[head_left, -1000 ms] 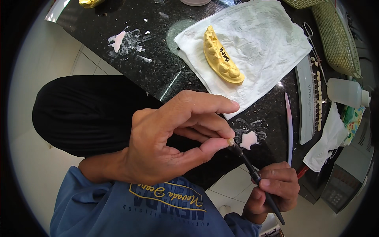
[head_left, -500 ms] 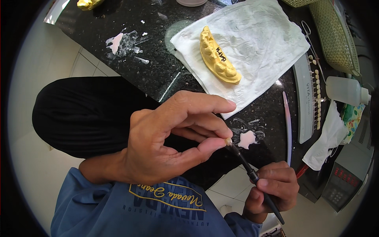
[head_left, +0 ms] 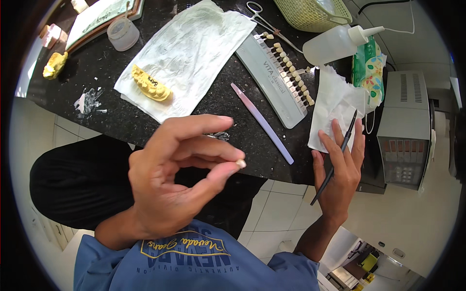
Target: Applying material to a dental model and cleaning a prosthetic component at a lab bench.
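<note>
A small tooth-coloured dental crown [head_left: 241, 163] is pinched between the thumb and a fingertip of my left hand [head_left: 167, 177], over the table's front edge. The index finger stretches out above it. My right hand [head_left: 340, 177] holds a slim black brush [head_left: 349, 130] slanting across its fingers. Those fingers reach forward, outstretched, over a crumpled white tissue [head_left: 335, 92]; whether they press on it I cannot tell. Further off, a yellow dental cast [head_left: 153, 87] lies on a white cloth [head_left: 194, 58].
Between the hands lies a pink-and-lilac stick [head_left: 262, 123]. Beyond are a grey tooth shade guide [head_left: 272, 77], scissor-handled forceps [head_left: 266, 22], a squeeze bottle [head_left: 330, 46] and a basket [head_left: 310, 14]. A grey machine [head_left: 403, 121] stands right; a small jar [head_left: 123, 36] is far left.
My right hand has taken the brush away from the crown, moving right and forward to the tissue. The left hand keeps the crown pinched. The view has swung to the right.
</note>
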Available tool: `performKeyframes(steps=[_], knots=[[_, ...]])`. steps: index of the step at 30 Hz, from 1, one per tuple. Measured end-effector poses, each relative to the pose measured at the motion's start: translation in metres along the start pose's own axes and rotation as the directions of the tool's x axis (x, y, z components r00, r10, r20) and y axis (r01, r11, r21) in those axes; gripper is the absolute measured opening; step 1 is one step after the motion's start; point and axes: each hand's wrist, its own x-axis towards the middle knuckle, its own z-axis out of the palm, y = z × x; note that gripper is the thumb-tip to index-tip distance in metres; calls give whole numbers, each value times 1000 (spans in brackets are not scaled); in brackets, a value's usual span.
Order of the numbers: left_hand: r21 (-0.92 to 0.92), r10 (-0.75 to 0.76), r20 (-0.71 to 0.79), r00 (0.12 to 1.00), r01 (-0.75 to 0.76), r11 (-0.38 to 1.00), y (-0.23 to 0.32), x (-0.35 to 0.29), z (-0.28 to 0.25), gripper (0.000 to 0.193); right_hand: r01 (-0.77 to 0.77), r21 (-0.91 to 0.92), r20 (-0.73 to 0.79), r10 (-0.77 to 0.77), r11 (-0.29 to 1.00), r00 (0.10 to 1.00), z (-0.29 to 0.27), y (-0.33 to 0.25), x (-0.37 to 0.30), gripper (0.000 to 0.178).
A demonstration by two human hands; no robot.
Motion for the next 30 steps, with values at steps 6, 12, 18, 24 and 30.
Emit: performKeyframes(steps=[6, 12, 18, 24, 30], knots=[[-7, 3, 69, 998, -2, 1000, 3, 9, 23, 49, 73, 108, -292, -39, 991, 956, 8, 0, 0, 14], [-1, 25, 94, 995, -25, 1000, -4, 13, 36, 51, 174, 398, -332, -36, 901, 943, 2, -26, -4, 12], [37, 11, 117, 993, -15, 999, -6, 17, 41, 51, 171, 505, -255, -43, 846, 966, 7, -36, -8, 13], [22, -1, 115, 993, -2, 1000, -8, 16, 44, 50, 203, 443, -249, -98, 873, 963, 10, -36, -10, 16], [37, -23, 108, 994, 19, 999, -9, 16, 42, 48, 249, 283, -265, -174, 926, 949, 10, -39, -7, 20]])
